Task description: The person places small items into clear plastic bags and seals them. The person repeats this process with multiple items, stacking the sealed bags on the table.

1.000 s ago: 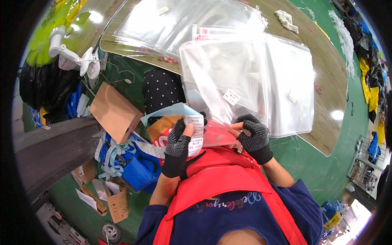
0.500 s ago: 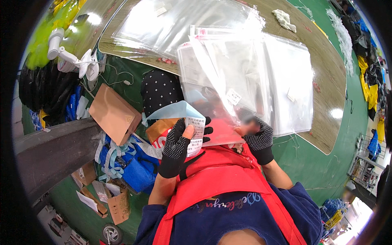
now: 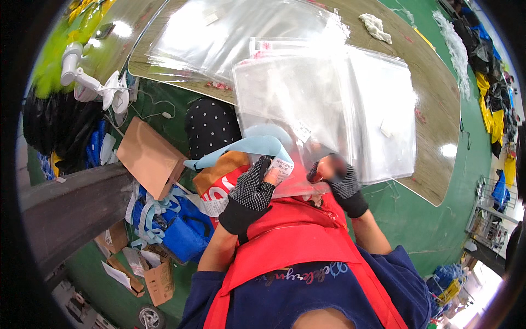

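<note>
Pinching white label strip (image 3: 282, 168) with left hand (image 3: 253, 189); half-curling right hand (image 3: 342, 182) at clear plastic bag (image 3: 290, 90), with grip too blurred to tell.

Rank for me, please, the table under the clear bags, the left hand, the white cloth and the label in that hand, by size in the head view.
1. Table
2. Left hand
3. White cloth
4. Label, counting its visible part
</note>
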Demonstrator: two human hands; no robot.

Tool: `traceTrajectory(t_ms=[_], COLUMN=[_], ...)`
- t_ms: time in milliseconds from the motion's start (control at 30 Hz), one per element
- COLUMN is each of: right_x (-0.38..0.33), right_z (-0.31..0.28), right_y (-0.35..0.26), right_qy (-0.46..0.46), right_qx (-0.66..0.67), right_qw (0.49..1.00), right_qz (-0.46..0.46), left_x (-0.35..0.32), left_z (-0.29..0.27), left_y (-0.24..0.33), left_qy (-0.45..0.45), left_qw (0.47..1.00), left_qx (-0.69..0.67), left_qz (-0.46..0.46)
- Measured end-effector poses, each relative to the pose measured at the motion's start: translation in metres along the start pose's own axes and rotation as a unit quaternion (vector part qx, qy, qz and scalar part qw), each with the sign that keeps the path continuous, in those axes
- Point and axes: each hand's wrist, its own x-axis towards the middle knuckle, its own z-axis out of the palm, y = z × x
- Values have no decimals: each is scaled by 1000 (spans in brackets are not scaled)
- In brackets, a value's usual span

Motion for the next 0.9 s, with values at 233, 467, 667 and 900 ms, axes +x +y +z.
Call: traceTrajectory(t_ms=[233,467,667,900], right_x=[-7,-4,18,18], right_z=[-126,72,83,79], right_y=[-14,-37,-41,-26], right_qy=[592,-53,-171,-135], right_qx=[-396,-68,-98,-216], right_qw=[622,981,955,924], right_qz=[-325,-173,-222,-285], left_x=[-7,-22,-56,-53], left_z=[4,-28,-47,-47], left_y=[-14,44,19,26], left_qy=[67,42,69,40], left_qw=[994,986,994,997], left_qx=[-53,-126,-3,33], left_qz=[-67,-103,-89,-51])
